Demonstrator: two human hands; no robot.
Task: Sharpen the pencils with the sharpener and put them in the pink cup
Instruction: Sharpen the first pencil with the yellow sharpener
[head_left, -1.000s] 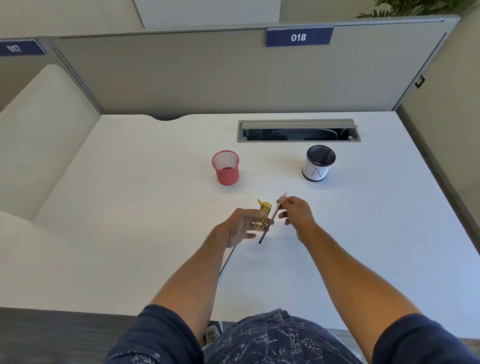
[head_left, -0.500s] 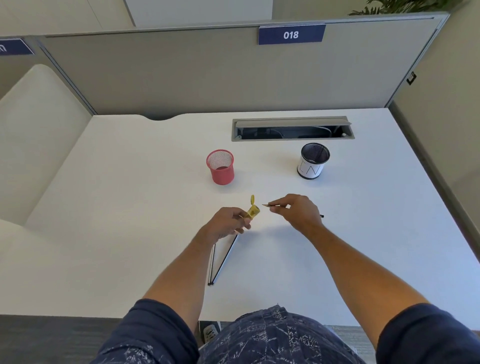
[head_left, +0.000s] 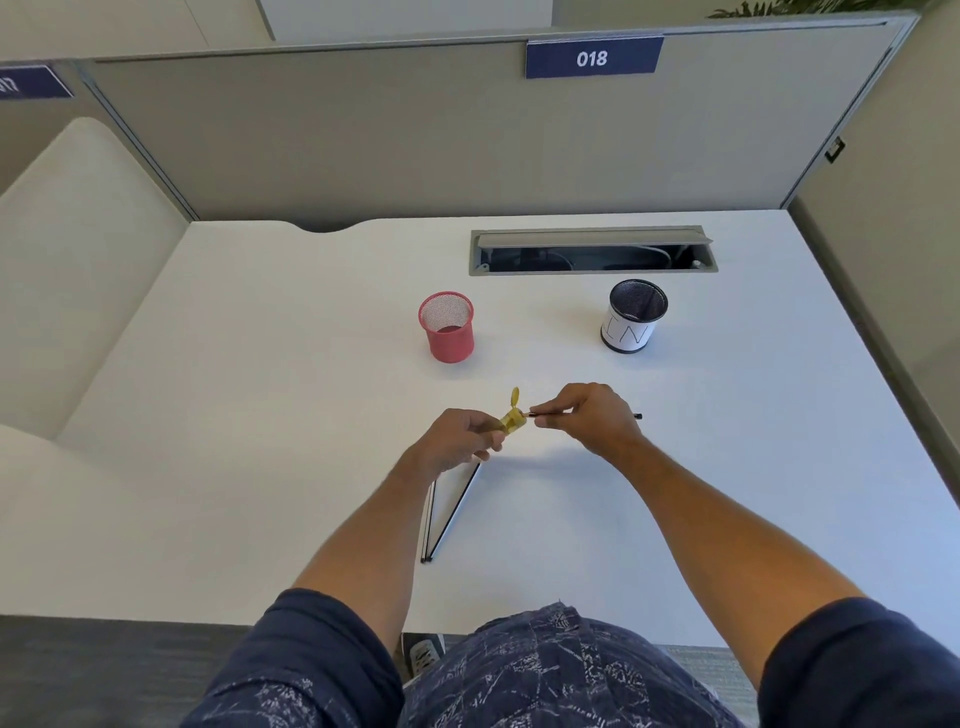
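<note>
Left hand (head_left: 457, 439), mid-frame, grip pinching the yellow sharpener (head_left: 513, 418), lid flipped up. Right hand (head_left: 592, 421) just right of it, grip pinching a dark pencil (head_left: 550, 414) held level, tip at the sharpener's mouth, tail poking out past the hand. Two more pencils (head_left: 452, 512) flat on the white table (head_left: 260, 415) below the left hand. Pink cup (head_left: 448, 327) upright above centre; black-and-white cup (head_left: 631, 319) well apart, right of it.

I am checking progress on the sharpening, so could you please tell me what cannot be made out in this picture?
Head view, the only one:
- Pencil tip: hidden inside the yellow sharpener, which the left hand holds; the right hand covers its middle.
- Two pencils on the desk: far ends hidden under the left hand.
- Pink cup: contents hard to make out through the mesh.
- Black cup: inside too dark.
</note>
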